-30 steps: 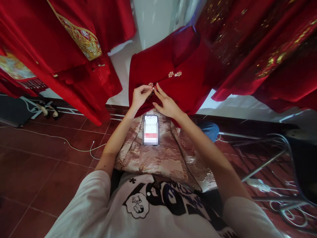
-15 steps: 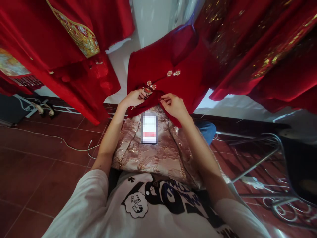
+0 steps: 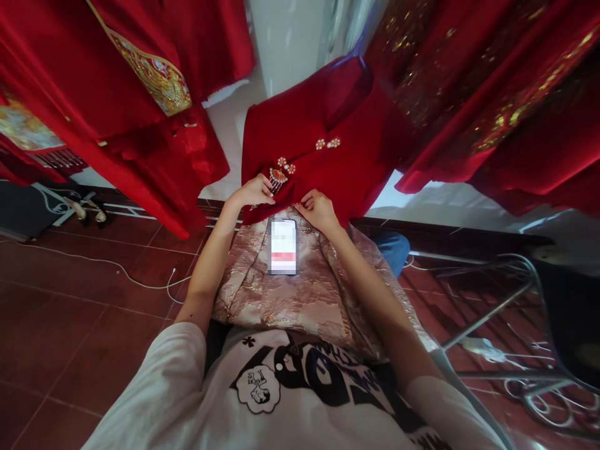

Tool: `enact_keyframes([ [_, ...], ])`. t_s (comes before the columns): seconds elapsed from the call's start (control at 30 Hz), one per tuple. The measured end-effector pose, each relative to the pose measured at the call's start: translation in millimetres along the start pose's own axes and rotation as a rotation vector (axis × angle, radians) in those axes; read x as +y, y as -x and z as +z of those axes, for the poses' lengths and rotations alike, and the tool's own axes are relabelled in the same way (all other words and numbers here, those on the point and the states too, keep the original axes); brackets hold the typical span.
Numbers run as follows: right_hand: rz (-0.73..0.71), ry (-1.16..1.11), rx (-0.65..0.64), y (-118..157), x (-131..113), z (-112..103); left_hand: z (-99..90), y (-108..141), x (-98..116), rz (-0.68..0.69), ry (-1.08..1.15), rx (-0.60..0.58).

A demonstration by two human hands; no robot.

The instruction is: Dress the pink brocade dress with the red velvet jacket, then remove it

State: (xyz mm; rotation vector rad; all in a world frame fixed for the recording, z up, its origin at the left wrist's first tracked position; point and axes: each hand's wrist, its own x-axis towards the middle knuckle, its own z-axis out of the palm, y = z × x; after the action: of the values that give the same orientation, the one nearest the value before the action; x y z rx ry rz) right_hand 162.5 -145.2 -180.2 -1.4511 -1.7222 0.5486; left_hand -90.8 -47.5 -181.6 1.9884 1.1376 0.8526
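Observation:
A red garment (image 3: 290, 125) hangs from a blue hanger (image 3: 360, 45), its lower part draped over my lap. Two pairs of pearly flower fasteners (image 3: 327, 144) decorate its front. Below the lower pair lies a fan-shaped tasselled brooch (image 3: 278, 177). My left hand (image 3: 255, 190) is closed on the garment's cloth just left of the brooch. At the lower edge of the cloth my right hand (image 3: 319, 211) makes a pinch; what sits between its fingertips is too small to make out. A phone (image 3: 284, 247) with a lit, blurred screen lies on the patterned pinkish fabric (image 3: 300, 306) across my lap.
Red garments with gold decoration (image 3: 159, 72) hang at left, and sequinned red ones (image 3: 506, 119) at right. A metal-framed chair (image 3: 492, 306) stands at right. Shoes (image 3: 89, 211) and a white cable (image 3: 122, 272) are at left on the tiled floor.
My right hand has moved down and slightly left, toward the cloth's lower edge. My left hand has shifted slightly down, off the brooch, which shows more fully.

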Motion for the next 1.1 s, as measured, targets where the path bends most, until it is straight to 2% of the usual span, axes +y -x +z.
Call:
enact_keyframes([
  [0.07, -0.030, -0.018, 0.027, 2.7, -3.4, 0.0, -0.7, 0.6, 2.1, 0.010, 0.035, -0.034],
  [0.23, -0.044, -0.181, -0.025, 6.4, -17.3, -4.3, -2.0, 3.8, 12.9, 0.006, 0.066, -0.270],
  [0.43, -0.160, -0.193, -0.144, 7.2, -27.3, -5.4, -0.8, 9.0, 22.7, 0.012, 0.213, -0.382],
  [0.53, -0.168, -0.182, -0.189, 6.0, -25.0, -3.8, -2.7, 13.3, 33.0, -0.007, 0.291, -0.328],
  [0.7, -0.210, -0.168, -0.199, 0.4, -17.4, 3.0, -0.9, 21.4, 59.8, -0.221, 0.261, -0.181],
  [0.77, -0.211, -0.160, -0.198, -1.7, -14.0, 6.4, 2.9, 22.3, 66.2, -0.248, 0.232, -0.123],
  [1.0, -0.216, -0.135, -0.159, -3.6, -6.8, 14.9, 18.4, 16.7, 65.8, -0.105, -0.063, 0.075],
  [1.1, -0.232, -0.115, -0.142, -2.7, -6.6, 18.0, 21.4, 16.1, 64.9, -0.109, -0.091, 0.112],
])
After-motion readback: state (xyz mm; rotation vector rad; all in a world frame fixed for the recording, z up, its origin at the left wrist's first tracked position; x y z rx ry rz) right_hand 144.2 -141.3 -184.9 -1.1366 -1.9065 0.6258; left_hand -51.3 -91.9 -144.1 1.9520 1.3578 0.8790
